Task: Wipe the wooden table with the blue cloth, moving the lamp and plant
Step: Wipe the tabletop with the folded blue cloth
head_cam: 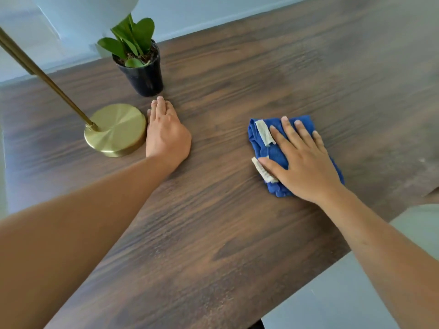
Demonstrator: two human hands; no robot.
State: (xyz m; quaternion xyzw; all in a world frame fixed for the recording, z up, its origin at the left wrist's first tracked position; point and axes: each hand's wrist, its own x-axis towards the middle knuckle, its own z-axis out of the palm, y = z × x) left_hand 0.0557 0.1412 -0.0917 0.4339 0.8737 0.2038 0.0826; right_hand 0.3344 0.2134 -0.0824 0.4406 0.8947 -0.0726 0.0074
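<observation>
Your right hand (306,162) lies flat, fingers spread, pressing the folded blue cloth (275,150) onto the wooden worktop (213,233) at about 3 o'clock from centre. Your left hand (166,134) rests with straight fingers together, touching the lamp (116,129) base at 9 o'clock; the plant (140,62) stands at 11 o'clock.

a pale wall (197,10) runs across the top of the frame; grey floor (332,293), perhaps tiled, fills the lower right.
</observation>
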